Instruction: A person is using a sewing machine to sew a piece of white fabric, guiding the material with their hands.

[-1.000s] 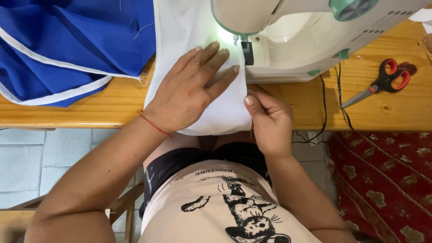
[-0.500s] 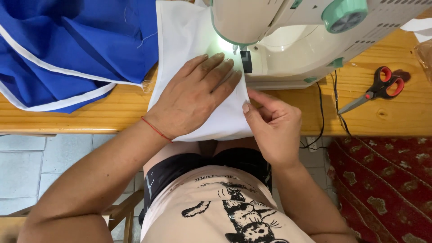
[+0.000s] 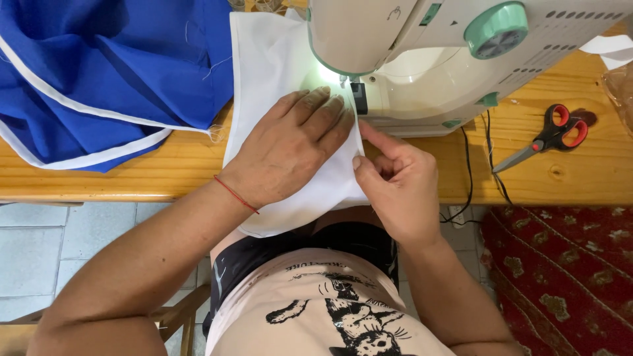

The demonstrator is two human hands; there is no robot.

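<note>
Head view — white cloth point(image 3: 277, 72) under left hand point(image 3: 290, 148).

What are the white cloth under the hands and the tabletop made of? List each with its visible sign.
White cloth: thin woven fabric, probably cotton, matte; it drapes and creases softly.
Tabletop: wood, likely pine, with a light sheen; grain lines and a knot show.

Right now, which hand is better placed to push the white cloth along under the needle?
Probably the left hand: it lies flat on the white cloth, fingertips beside the sewing machine needle. The right hand only pinches the cloth's edge.
</note>
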